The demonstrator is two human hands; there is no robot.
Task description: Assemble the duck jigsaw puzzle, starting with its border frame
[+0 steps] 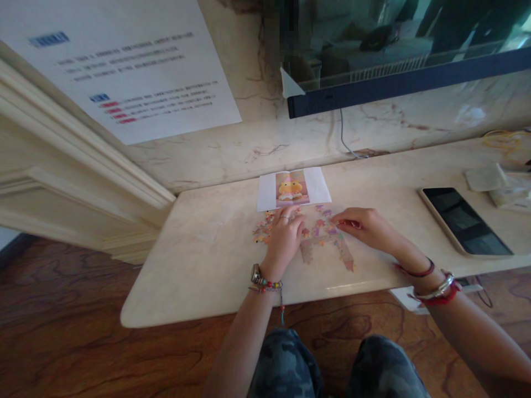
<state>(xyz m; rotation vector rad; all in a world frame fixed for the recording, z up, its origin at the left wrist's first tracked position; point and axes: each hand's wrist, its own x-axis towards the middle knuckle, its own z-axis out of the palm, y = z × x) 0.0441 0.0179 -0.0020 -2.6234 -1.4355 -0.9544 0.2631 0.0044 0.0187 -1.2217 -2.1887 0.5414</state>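
Small colourful jigsaw pieces (319, 235) lie scattered and partly joined on a cream marble shelf (207, 260). My left hand (285, 235) rests over the pieces on the left, fingers stretched forward and flat. My right hand (363, 225) lies beside the pieces on the right, its fingers curled and pressed toward a piece; whether it holds one is hidden. Just behind the pieces lies a white sheet with a picture of a yellow cartoon figure (292, 189).
A dark tablet (463, 220) lies at the right, with clear plastic packets (493, 182) and a yellow cord (504, 139) behind it. A wall screen (398, 83) hangs above and a printed notice (124, 66) at the left. The shelf's front edge is near my knees.
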